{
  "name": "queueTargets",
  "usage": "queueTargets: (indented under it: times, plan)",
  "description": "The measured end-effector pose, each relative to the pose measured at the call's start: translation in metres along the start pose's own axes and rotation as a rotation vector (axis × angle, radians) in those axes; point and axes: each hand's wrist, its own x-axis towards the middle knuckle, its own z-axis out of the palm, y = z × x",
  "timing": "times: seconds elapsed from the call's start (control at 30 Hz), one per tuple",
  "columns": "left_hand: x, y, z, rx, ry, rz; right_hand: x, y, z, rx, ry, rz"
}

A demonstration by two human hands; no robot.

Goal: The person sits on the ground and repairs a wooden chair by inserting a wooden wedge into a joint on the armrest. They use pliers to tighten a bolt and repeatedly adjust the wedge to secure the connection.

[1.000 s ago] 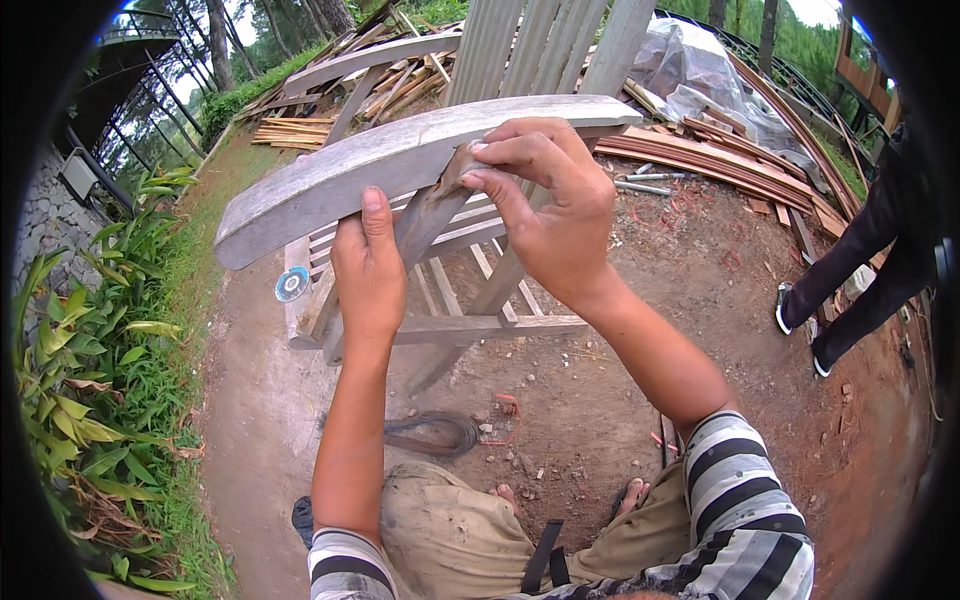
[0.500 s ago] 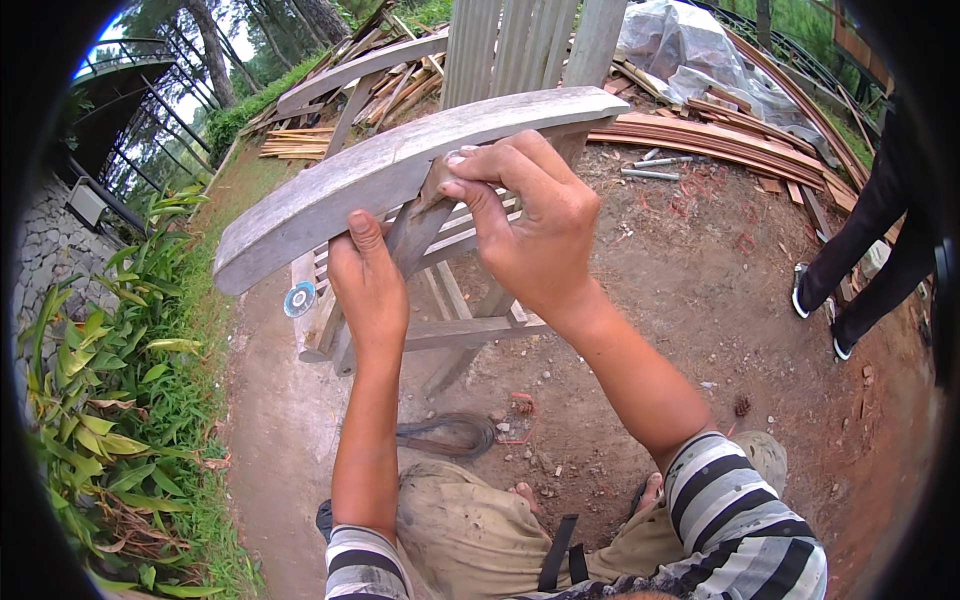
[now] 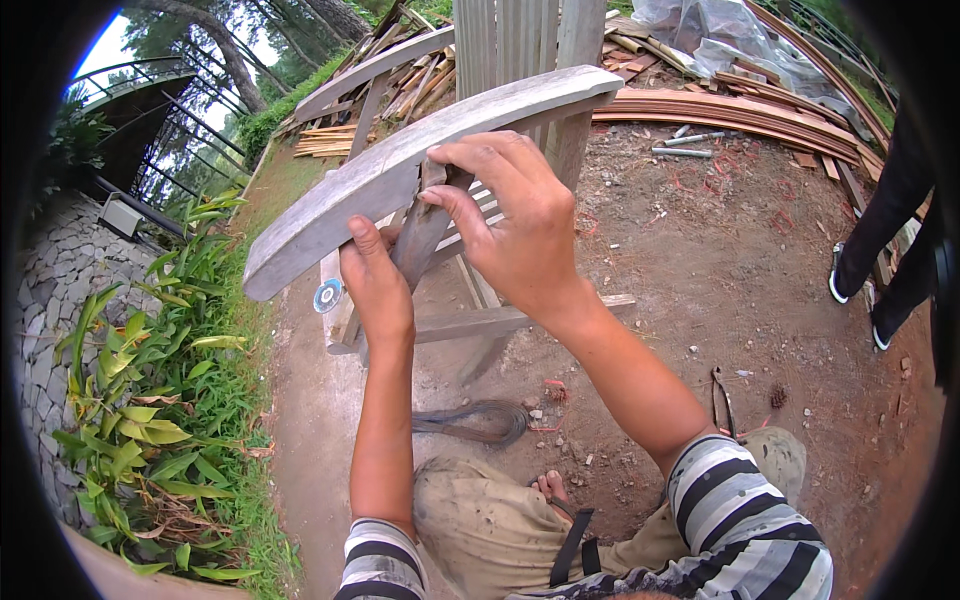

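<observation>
A weathered grey wooden chair stands before me, its curved armrest slanting up to the right. My left hand is closed around the armrest's support post, thumb up beside the armrest's lower edge; its other fingers are mostly hidden behind the wood. My right hand pinches a small brownish flat piece between thumb and fingertips. It presses this against the top of the post, just under the armrest. What the piece is made of is not clear. A blue-and-silver disc lies on the chair's frame, left of my left hand.
A coil of dark cable lies on the dirt near my knees. Reddish planks and plastic sheeting are piled at the back right, near metal tubes. A person in dark trousers stands at right. Plants border the left.
The view has shifted, so the chair and ground appear farther right. My right hand has moved slightly along the post top, still pinching the piece. My left hand keeps its hold.
</observation>
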Motion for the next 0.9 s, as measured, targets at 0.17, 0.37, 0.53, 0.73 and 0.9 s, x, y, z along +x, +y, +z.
queueTargets:
  times: [0.17, 0.37, 0.53, 0.73, 0.9]
  plan:
    - [0.001, -0.003, -0.008, 0.014, -0.037, 0.002, -0.008, -0.001, 0.001, 0.015, 0.021, 0.042]
    - [-0.002, 0.004, -0.006, 0.067, -0.052, -0.006, -0.006, -0.002, 0.004, 0.027, 0.057, 0.042]
    - [0.000, 0.004, -0.002, 0.037, -0.035, -0.009, -0.002, -0.001, 0.004, 0.050, 0.032, 0.064]
    - [0.000, 0.003, -0.003, 0.043, -0.061, -0.055, 0.000, 0.001, 0.000, 0.052, 0.009, 0.058]
    - [-0.002, 0.006, -0.002, 0.037, -0.015, -0.040, 0.003, 0.005, -0.001, 0.104, 0.016, 0.057]
